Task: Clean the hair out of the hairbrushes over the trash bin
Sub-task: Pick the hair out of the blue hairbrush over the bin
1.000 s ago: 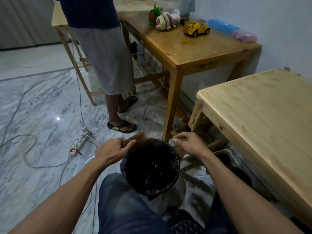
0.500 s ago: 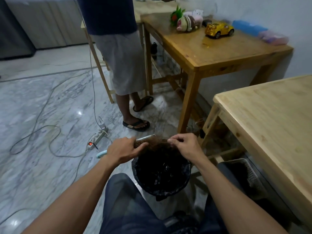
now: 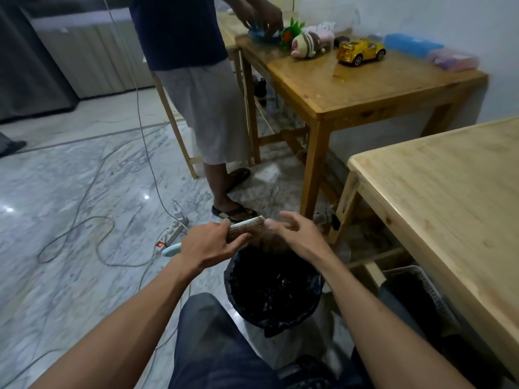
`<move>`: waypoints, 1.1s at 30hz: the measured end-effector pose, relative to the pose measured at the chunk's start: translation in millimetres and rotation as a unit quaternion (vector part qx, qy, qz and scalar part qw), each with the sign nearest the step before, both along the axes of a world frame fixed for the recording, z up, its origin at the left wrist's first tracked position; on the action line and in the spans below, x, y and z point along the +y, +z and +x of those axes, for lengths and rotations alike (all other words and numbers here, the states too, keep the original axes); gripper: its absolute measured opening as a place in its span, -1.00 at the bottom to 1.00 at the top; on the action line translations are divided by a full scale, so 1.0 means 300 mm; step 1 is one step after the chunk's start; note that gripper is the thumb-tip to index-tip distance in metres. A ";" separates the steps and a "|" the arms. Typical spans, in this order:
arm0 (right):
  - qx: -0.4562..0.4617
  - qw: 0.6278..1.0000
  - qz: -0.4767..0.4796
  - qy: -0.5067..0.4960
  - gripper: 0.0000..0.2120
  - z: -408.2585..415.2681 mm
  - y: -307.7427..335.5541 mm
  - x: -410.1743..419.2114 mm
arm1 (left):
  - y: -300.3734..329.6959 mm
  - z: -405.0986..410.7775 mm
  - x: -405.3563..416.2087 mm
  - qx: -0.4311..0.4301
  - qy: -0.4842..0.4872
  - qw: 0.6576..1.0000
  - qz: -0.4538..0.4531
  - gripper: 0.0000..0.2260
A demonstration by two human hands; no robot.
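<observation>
Black-lined trash bin point(image 3: 273, 290) sits below my hands. My left hand point(image 3: 209, 244) keeps its grip closed around the hairbrush point(image 3: 247, 228); my right hand point(image 3: 295, 234), pinching half a second ago, now spreads loose beside the hair point(image 3: 271, 242).

A grey-veined marble floor point(image 3: 70, 178) shines with small light glints and is crossed by loose cables point(image 3: 92, 220). Two wooden tables stand by a pale wall point(image 3: 421, 15): a darker tabletop point(image 3: 365, 88) farther off, a lighter tabletop point(image 3: 449, 186) nearer on the right. Grey cabinets point(image 3: 92, 60) line the far left.
</observation>
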State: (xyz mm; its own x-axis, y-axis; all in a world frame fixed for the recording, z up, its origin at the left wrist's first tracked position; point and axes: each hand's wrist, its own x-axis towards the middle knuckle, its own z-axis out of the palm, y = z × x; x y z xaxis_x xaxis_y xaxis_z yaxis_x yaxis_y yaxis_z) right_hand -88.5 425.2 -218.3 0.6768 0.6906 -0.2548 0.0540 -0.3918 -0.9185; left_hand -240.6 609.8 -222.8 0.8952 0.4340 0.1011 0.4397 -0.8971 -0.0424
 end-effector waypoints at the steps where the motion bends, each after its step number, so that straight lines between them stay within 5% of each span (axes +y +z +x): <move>1: -0.026 1.000 0.007 -0.002 -0.46 -0.010 0.003 0.018 | 0.004 0.003 -0.007 0.002 -0.013 1.000 0.018 -0.47; 4: -0.115 0.992 -0.019 -0.039 -0.79 -0.026 0.007 0.049 | -0.001 -0.002 -0.017 0.007 -0.046 0.998 0.052 -0.49; 7: -0.178 0.982 -0.044 -0.054 -0.86 -0.027 0.003 0.035 | -0.020 -0.027 -0.003 -0.004 -0.072 0.996 0.058 -0.53; 19: -0.086 0.979 -0.067 -0.173 -0.89 0.031 -0.009 -0.051 | -0.017 -0.123 0.145 -0.023 0.064 0.998 -0.010 -0.45; 23: -0.089 0.983 -0.159 -0.034 -0.62 0.013 -0.004 -0.020 | 0.007 -0.074 0.092 -0.048 0.047 0.998 -0.020 -0.49; 26: 0.003 0.998 -0.057 -0.023 -0.32 -0.008 0.032 0.012 | 0.027 -0.019 0.045 -0.049 0.027 0.998 -0.005 -0.47; 33: -0.105 0.992 -0.073 0.010 -0.84 0.009 0.021 0.011 | 0.041 0.002 0.043 -0.002 -0.015 1.000 0.015 -0.45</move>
